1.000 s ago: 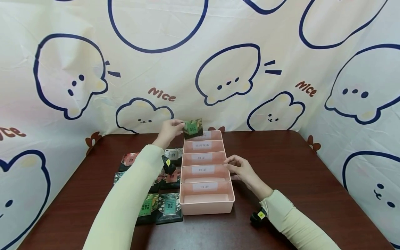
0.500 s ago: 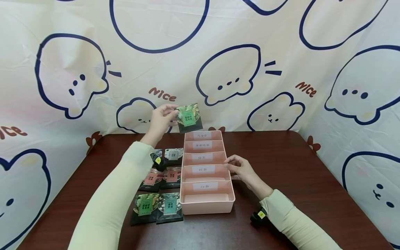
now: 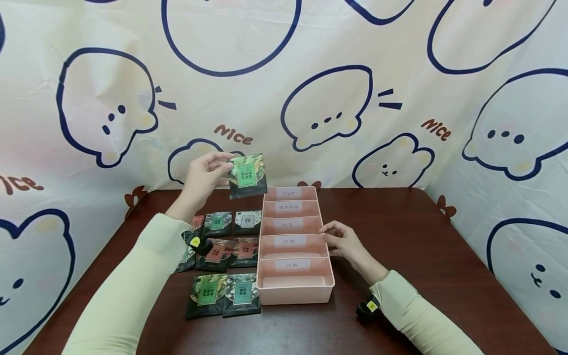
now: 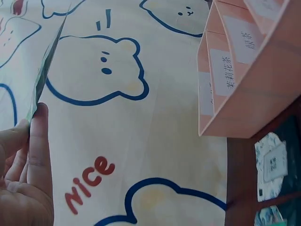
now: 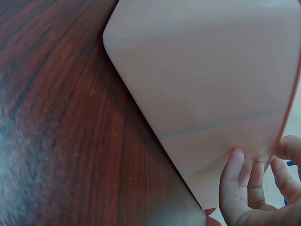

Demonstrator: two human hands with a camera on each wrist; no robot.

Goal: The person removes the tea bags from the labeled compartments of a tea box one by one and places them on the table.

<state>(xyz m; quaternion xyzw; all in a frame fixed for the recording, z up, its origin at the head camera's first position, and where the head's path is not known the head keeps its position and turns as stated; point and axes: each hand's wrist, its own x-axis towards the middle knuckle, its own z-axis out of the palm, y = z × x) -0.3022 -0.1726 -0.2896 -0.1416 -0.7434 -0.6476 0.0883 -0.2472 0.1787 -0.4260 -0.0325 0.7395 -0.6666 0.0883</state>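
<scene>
A dark tea packet with a green label is pinched at its left edge by my left hand, raised above the far-left corner of a pink divided box. The left wrist view catches that packet nearly edge-on between thumb and fingers. My right hand holds the box's right side near the middle. In the right wrist view its fingertips press the outer wall, with other digits at the rim. White labels with Chinese characters mark the box's compartments.
Left of the box, several tea packets lie in rows on the dark wooden table. Green-labelled packets are in front, red-labelled ones in the middle, and a white-labelled one at the back. A cartoon-printed cloth hangs behind.
My left hand has lifted the green-labelled packet up from the box's far end, then carried it left. Its label has turned to face the head camera. My right hand has stayed in place.
</scene>
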